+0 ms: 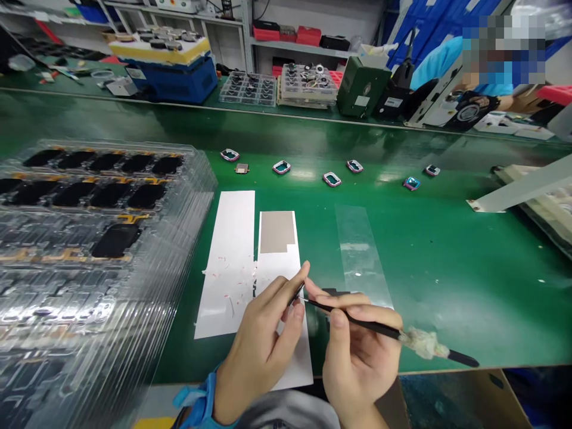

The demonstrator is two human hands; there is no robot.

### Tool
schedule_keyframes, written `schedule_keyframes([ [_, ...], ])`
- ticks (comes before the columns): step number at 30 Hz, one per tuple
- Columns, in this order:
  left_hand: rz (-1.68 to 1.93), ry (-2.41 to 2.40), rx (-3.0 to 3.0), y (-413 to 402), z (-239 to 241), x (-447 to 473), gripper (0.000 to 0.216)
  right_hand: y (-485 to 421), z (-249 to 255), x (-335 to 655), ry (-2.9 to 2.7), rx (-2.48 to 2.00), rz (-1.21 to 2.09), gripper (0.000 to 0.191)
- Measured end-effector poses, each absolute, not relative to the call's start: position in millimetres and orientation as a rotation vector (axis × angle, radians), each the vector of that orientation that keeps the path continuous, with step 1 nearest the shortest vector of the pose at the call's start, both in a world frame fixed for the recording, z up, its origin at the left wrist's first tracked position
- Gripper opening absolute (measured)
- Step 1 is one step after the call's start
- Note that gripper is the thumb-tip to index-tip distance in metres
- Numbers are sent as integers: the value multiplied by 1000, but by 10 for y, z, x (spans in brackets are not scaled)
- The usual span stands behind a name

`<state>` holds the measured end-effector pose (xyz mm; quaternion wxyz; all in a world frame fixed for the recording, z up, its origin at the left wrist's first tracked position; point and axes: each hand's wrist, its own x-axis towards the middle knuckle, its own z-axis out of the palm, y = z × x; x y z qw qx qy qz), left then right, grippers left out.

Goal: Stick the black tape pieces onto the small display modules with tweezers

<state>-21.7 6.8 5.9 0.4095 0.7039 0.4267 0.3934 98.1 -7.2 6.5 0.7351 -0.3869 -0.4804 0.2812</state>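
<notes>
My left hand [263,333] is closed, pinching a small dark flat screen-like part [297,293] between thumb and fingers; it shows nearly edge-on and is mostly hidden. My right hand [361,351] grips slim black tweezers [375,326] like a pen, with whitish wrapping [423,344] near the back end. The tip of the tweezers meets the small part at my left fingertips. Beneath both hands lies a white sheet strip [292,357] carrying a grey-brown backing patch [277,231]. Another white strip [230,238], dotted with tiny red and white scraps, lies to its left.
Stacked clear trays [179,238] with black screens fill the left side. A transparent film strip [361,244] lies right of the white sheets. Several small watch-like frames [332,179] are spread across the green table [469,268]. A shelf with boxes and a person [435,65] are beyond.
</notes>
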Motion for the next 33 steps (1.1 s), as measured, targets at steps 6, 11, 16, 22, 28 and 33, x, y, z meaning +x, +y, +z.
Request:
schedule_keyframes([
  [6,1001,1072,1780,75,48,-217,46,-63,54,982,-1055,-840,650,22],
  [11,996,1086,1800,73,42,-222,47,-71,25,1000,-1058,-853,642,22],
  [16,983,1117,1810,77,38,-214,48,-70,12,1006,-1064,-854,641,23],
  [22,973,1138,1819,87,39,-207,49,-66,1,1010,-1082,-890,619,22],
  [28,953,1149,1805,80,51,-205,49,-69,-3,1018,-1093,-839,613,24],
  [33,967,1143,1803,67,32,-214,49,-62,-6,1014,-1088,-841,629,26],
])
